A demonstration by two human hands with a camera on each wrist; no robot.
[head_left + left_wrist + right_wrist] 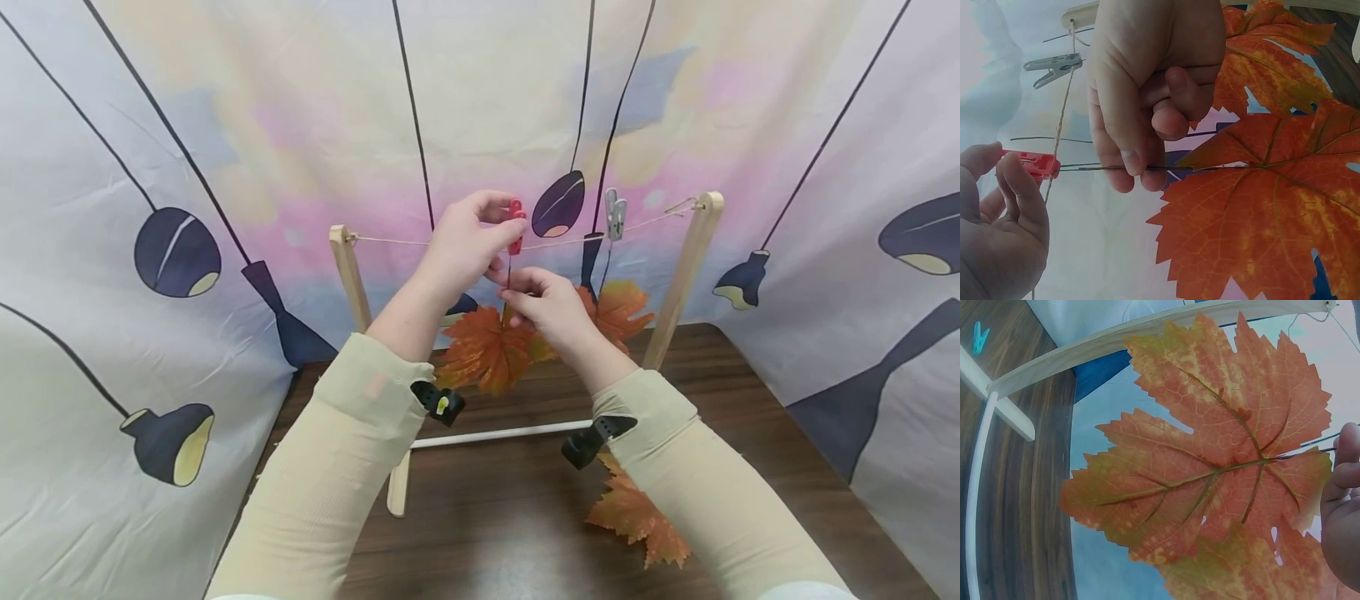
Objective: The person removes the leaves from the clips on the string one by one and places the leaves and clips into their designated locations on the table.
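My left hand (468, 242) grips a red clothespin (515, 227) at the string (412, 242), thumb and fingers on its handles. Just below, my right hand (553, 310) pinches the thin dark stem (1094, 167) of an orange artificial maple leaf (487, 350) between thumb and fingertips. The stem's upper end reaches the jaws of the red clothespin in the left wrist view, and the leaf hangs under both hands. To the right, a grey clothespin (615, 215) sits on the string, with a second orange leaf (621, 312) hanging from it by its stem.
The string runs between two wooden posts (681, 279) of a frame with a white crossbar (502, 434). Another orange leaf (637, 512) lies on the dark wooden table (480, 533), partly under the right forearm. A teal clothespin (980, 337) lies on the table. Printed fabric hangs behind.
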